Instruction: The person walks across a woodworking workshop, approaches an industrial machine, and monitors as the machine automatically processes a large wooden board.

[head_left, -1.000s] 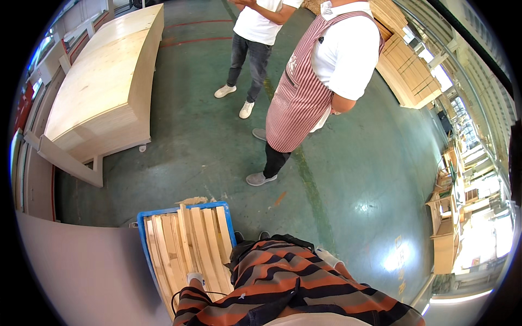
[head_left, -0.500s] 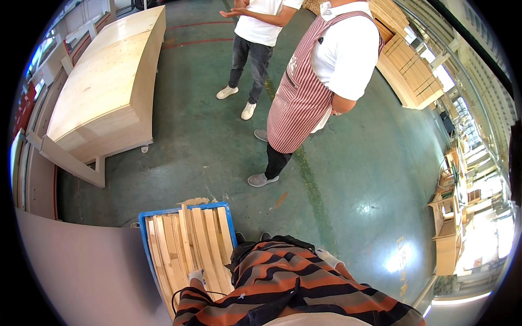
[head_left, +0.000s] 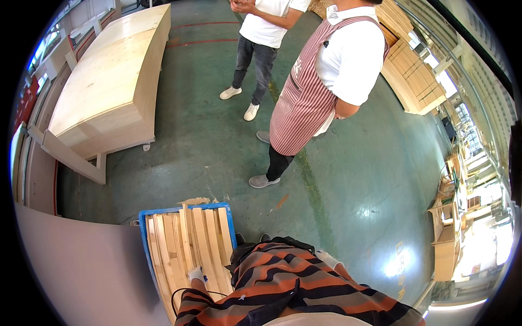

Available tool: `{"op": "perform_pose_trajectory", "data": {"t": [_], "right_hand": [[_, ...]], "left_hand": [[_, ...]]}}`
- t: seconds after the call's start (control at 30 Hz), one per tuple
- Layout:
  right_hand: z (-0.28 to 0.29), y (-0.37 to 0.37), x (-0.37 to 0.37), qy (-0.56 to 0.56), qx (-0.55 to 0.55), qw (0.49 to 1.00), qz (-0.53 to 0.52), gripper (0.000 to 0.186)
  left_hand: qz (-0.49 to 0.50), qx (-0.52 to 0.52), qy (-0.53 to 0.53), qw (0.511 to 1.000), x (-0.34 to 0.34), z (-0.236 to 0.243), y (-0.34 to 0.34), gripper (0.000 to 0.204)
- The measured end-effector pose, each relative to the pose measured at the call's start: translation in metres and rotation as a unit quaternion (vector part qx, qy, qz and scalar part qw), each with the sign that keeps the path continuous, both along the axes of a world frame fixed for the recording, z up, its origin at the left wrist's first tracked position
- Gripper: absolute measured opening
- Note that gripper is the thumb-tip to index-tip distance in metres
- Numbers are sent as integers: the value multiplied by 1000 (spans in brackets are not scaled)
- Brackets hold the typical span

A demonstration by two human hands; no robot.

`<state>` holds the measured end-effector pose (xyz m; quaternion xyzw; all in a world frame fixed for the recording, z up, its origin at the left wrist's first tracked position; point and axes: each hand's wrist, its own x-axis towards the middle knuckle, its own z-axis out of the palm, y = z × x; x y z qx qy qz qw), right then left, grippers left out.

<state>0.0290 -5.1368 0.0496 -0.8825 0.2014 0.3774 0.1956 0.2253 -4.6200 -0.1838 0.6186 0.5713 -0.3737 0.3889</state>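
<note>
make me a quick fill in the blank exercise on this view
1. The white-gloved left hand is over long pale strips made of ____.
2. These strips lie in a rectangular container with a ____ rim.
3. A co-worker's red-and-white cloth apron has a ____ pattern.

Missing words: wood; blue; striped

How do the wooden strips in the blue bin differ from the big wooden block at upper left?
The strips are narrow and separate, whereas the block is broad and flat-topped. The strips lie inside the blue bin; the block stands outside it. The left hand is over the strips, while no hand is at the block. Both are pale wood.
</note>
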Motion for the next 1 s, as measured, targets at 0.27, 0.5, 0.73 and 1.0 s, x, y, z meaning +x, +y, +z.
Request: {"op": "perform_pose_trajectory", "data": {"t": [0.27, 0.5, 0.73, 1.0], "right_hand": [[-2, -3, 8, 13, -2, 1000, 18, 35], [-12, -6, 6, 1, -6, 999, 44, 31], [-15, -1, -12, -35, 29, 998, -35, 29], [-21, -3, -20, -116, 101, 976, -156, 26]], "left_hand": [[66, 32, -42, 996, 5, 6, -1, 18], [-50, 12, -14, 999, -4, -52, 22, 25], [-349, 37, -41, 935, -2, -60, 20, 55], [-454, -11, 18, 891, 1, -74, 31, 43]]}}
